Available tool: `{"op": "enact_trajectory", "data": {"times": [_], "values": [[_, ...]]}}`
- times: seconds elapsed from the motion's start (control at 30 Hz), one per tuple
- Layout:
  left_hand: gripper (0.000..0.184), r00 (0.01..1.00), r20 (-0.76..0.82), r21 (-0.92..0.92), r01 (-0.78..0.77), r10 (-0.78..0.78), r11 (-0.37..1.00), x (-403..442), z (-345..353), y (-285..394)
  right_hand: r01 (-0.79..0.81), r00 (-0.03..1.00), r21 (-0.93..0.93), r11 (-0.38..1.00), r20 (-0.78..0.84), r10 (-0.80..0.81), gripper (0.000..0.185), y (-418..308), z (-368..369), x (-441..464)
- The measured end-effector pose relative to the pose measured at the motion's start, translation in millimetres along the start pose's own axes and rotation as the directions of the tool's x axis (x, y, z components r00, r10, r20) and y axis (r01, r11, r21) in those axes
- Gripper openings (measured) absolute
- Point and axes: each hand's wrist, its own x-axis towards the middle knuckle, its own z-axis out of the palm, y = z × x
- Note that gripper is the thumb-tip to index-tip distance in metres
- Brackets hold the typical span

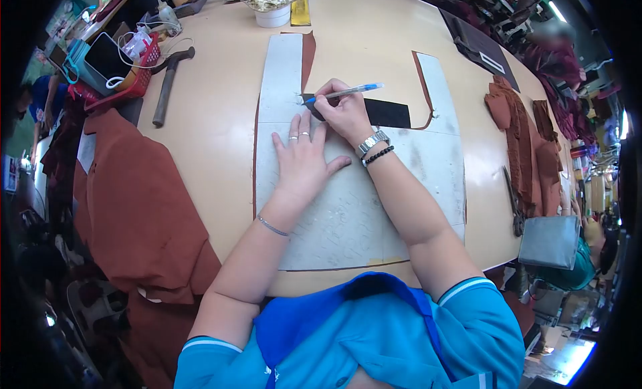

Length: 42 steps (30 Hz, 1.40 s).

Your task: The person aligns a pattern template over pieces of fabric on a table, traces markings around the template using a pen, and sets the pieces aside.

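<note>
A large grey-white pattern template [341, 202] with a U-shaped cut-out lies flat before me, over reddish-brown material [308, 58] that shows along its edges. Flat on the template, fingers spread, rests my left hand [303, 152]. My right hand [342, 111] is closed around a blue-and-clear ballpoint pen [358, 90], its tip hidden near the cut-out's lower left corner. A black strip [388, 113] lies along the bottom of the cut-out, partly covered by my right hand.
On the left are a hammer [170, 88], a red basket [137, 78] of items and draped reddish-brown material [140, 202]. A white pot [273, 15] and yellow ruler [301, 7] stand at the back. Scissors [513, 202] and brown pieces [511, 121] lie right.
</note>
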Motion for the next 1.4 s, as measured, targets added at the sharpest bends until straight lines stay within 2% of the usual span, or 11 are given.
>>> {"op": "enact_trajectory", "data": {"times": [0.33,0.47,0.77,0.83,0.93,1.0,1.03,1.07,1.1,1.23,1.4], "values": [[0.096,0.999,0.037,-0.032,0.0,0.002,0.999,1,-5,1,0.072,0.997,-0.107,0.992,0.047,-0.067,0.017,10,2,2],[0.092,0.999,0.046,-0.034,-0.021,0.023,0.999,-1,-6,2,0.022,0.998,0.035,0.999,0.059,-0.024,0.017,6,3,-2],[0.086,0.998,0.061,-0.079,-0.028,0.033,0.996,-2,-6,4,0.093,0.996,-0.08,0.992,0.018,-0.092,0.017,-1,-1,-4],[0.084,0.998,0.06,-0.072,-0.032,0.036,0.997,-2,-8,3,0.028,0.996,-0.006,1.0,-0.08,-0.028,0.014,1,-7,-4],[0.079,0.997,0.073,-0.04,-0.032,0.035,0.999,-3,-9,3,0.029,0.969,0.257,0.966,-0.244,0.035,0.012,29,-42,-7],[0.079,0.997,0.074,-0.044,-0.029,0.032,0.999,-3,-8,3,-0.026,0.953,0.231,0.973,-0.288,0.094,0.007,36,-95,-21],[0.079,0.997,0.074,-0.043,-0.027,0.03,0.999,-3,-8,3,-0.005,0.926,-0.014,1.0,-0.377,-0.001,0.006,43,-125,-29],[0.078,0.997,0.077,-0.044,-0.021,0.025,0.999,-3,-9,3,0.037,0.903,-0.001,0.999,-0.428,-0.034,0.007,45,-150,-40],[0.078,0.997,0.08,-0.045,-0.018,0.022,0.999,-3,-9,4,-0.037,0.875,-0.12,0.992,-0.483,-0.026,0.008,61,-178,-48],[0.077,0.996,0.09,-0.051,-0.015,0.019,0.999,-3,-11,6,-0.111,0.843,-0.062,0.992,-0.534,0.061,0.012,71,-217,-70],[0.077,0.995,0.099,-0.063,-0.011,0.017,0.998,-4,-12,7,-0.128,0.876,-0.142,0.982,-0.479,0.045,0.011,66,-214,-73]]}}
